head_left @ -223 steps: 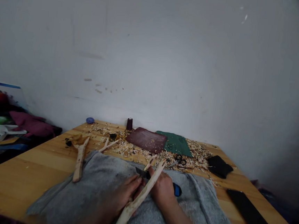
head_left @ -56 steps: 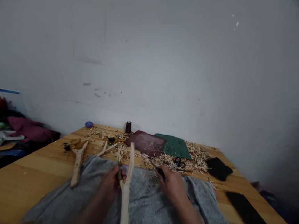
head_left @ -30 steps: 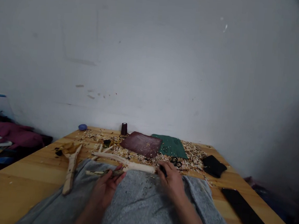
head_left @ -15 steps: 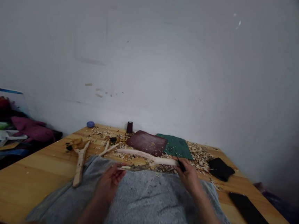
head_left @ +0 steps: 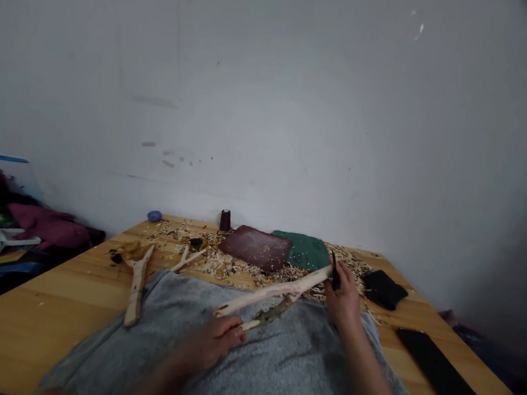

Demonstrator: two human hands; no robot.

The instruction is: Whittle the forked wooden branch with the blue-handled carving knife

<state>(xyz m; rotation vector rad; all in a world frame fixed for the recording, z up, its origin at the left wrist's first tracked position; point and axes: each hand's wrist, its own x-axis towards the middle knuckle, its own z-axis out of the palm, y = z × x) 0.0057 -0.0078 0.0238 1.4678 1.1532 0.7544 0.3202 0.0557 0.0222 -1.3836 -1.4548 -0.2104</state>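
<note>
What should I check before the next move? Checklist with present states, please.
1. Left hand on the branch: ok, it grips the tip of one prong.
2. Right hand on the branch: ok, at its other end.
3. Knife pointing away from the left hand: ok, held upright in the right hand.
4. Knife's cutting edge: cannot tell which way it faces.
5. Cloth under the branch: ok.
6. Table free of shavings: not ok, they litter its far side.

Bare forearms (head_left: 371, 370), bare fingers (head_left: 231, 336)
</note>
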